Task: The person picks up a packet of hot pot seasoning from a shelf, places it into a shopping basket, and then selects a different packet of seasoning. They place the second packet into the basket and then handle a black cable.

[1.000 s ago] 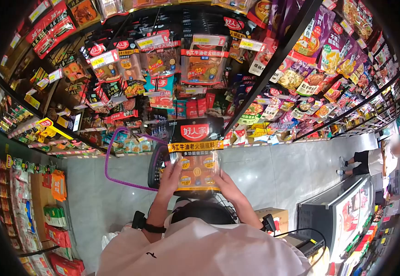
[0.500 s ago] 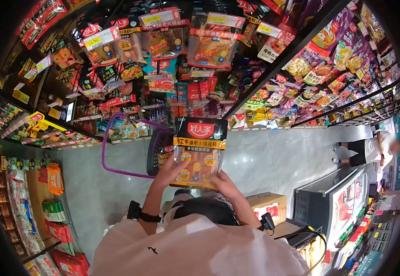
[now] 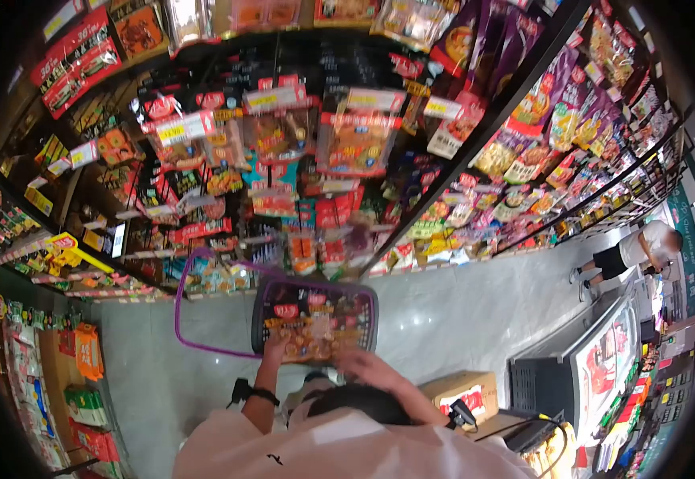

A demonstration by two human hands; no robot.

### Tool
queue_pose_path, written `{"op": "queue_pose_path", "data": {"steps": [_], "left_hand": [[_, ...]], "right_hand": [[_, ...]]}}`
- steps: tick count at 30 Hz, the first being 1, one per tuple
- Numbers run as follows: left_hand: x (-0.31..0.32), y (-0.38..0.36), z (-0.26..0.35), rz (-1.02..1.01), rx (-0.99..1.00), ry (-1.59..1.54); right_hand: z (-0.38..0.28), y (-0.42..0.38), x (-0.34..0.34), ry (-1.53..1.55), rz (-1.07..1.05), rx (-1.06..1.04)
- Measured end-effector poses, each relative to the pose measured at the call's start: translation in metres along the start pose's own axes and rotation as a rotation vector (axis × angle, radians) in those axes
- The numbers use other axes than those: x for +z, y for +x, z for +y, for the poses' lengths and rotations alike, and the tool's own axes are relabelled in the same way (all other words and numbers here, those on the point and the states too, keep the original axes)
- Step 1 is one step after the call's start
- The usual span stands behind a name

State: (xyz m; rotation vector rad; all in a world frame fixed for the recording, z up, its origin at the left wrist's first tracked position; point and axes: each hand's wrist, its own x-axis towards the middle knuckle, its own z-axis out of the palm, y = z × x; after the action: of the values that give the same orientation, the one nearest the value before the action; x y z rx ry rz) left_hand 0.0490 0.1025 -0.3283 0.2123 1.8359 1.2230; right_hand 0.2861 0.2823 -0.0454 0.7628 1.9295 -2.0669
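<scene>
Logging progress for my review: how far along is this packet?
Looks done: the packet is off the rack, at the basket. In hand: the left hand grips its near edge; the right hand, blurred, looks free. Left, probably: the left hand's release.

Head-worn view looks forward and steeply down.

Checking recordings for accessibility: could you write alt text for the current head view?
A person's left hand is at the edge of food packets in a dark shopping basket with a purple handle, while the right hand, blurred, is by the basket's near edge. Packaged foods hang on store racks ahead; a cardboard box and another person are to the right.
</scene>
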Motion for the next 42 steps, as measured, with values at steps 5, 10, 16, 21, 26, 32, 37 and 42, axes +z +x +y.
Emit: {"op": "queue_pose_path", "data": {"steps": [5,10,16,21,26,32,37,42], "left_hand": [[0.007,0.011,0.006,-0.038,0.265,-0.299],[-0.008,-0.028,0.069,0.010,-0.232,-0.052],[-0.020,0.009,-0.021,0.063,-0.534,0.171],[-0.016,0.012,-0.070,-0.262,-0.480,-0.226],[-0.013,-0.013,-0.047,-0.317,-0.479,-0.256],[-0.018,-0.026,-0.030,-0.282,-0.441,-0.290],[-0.033,-0.018,-0.001,-0.209,-0.355,-0.299],[-0.062,0.012,0.071,-0.130,-0.172,-0.321]], "right_hand": [[0.026,0.015,0.003,-0.100,-0.034,-0.174],[0.016,0.013,0.012,-0.152,-0.077,-0.077],[0.010,0.015,0.022,-0.211,0.014,-0.095],[0.042,0.034,0.020,-0.163,-0.027,-0.105],[0.093,0.063,0.026,-0.359,0.130,-0.351],[0.039,0.037,0.034,-0.329,-0.020,-0.381],[-0.013,0.021,0.020,-0.280,-0.260,-0.036],[-0.006,0.030,-0.007,-0.669,-0.107,-0.467]]}}
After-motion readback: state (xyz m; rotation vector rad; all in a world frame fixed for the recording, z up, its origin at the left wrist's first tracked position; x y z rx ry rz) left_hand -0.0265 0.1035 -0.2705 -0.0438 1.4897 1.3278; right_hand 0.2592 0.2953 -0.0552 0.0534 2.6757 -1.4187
